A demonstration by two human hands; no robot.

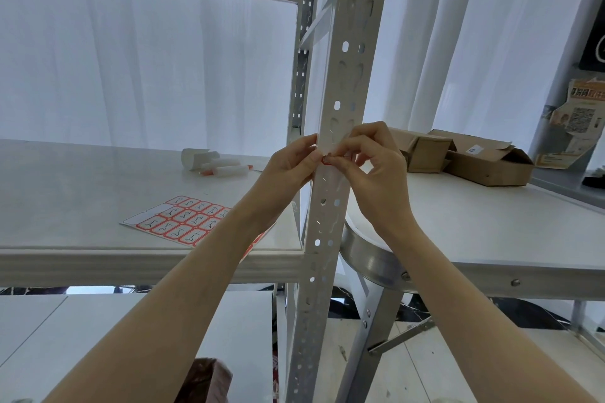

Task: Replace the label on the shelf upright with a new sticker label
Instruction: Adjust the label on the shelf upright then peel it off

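A white perforated shelf upright (343,75) runs through the middle of the view. A small red-bordered sticker label (327,159) lies against its front at hand height. My left hand (288,163) pinches the label's left edge against the upright. My right hand (373,157) presses on the label's right side with thumb and fingertips, which hide most of it. A sheet of red-bordered sticker labels (183,221) lies flat on the shelf board (82,193) to the left, partly behind my left forearm.
Several white marker pens and a white paper roll (216,163) lie further back on the same shelf. Open cardboard boxes (465,154) sit on a white table (491,226) to the right. A lower shelf and tiled floor show below.
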